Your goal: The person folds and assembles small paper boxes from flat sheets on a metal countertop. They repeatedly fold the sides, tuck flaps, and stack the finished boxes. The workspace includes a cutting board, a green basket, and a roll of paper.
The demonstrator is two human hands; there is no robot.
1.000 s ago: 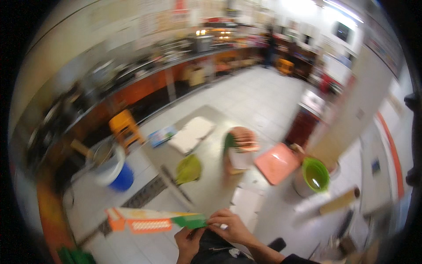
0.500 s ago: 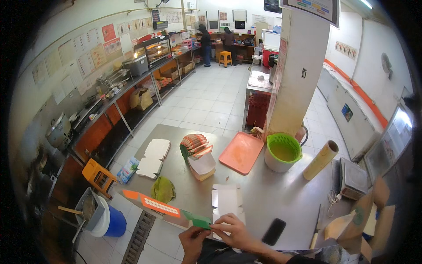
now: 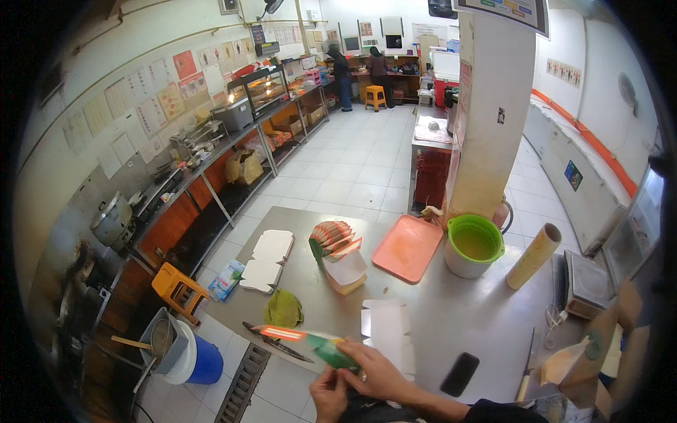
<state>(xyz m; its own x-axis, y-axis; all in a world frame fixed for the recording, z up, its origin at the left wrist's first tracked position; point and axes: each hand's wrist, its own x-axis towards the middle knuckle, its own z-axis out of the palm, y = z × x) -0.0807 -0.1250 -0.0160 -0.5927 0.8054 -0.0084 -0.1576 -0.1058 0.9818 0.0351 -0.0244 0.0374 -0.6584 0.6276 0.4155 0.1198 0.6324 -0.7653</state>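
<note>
Both my hands hold a printed orange, white and green cardboard carton (image 3: 326,350) over the near edge of the steel table. My left hand (image 3: 329,393) is closed, pinching the carton's near green end from below. Across the top of that green end lies my right hand (image 3: 374,368), fingers bent around it. The carton's orange end points away to the left and looks blurred. Just beyond my right hand, a flattened white carton (image 3: 386,330) lies on the table. A crumpled green cloth (image 3: 283,308) sits to the left of it.
A bundle of folded orange-and-white cartons (image 3: 333,240), a pink tray (image 3: 407,248), a bucket with a green basket (image 3: 474,247) and a brown roll (image 3: 534,257) stand farther back. A phone (image 3: 460,374), a knife (image 3: 527,366) and an open cardboard box (image 3: 599,363) are at the right.
The carton has tilted, so its printed orange side shows narrower. My right hand has moved farther over the green end. The whole view has shifted slightly.
</note>
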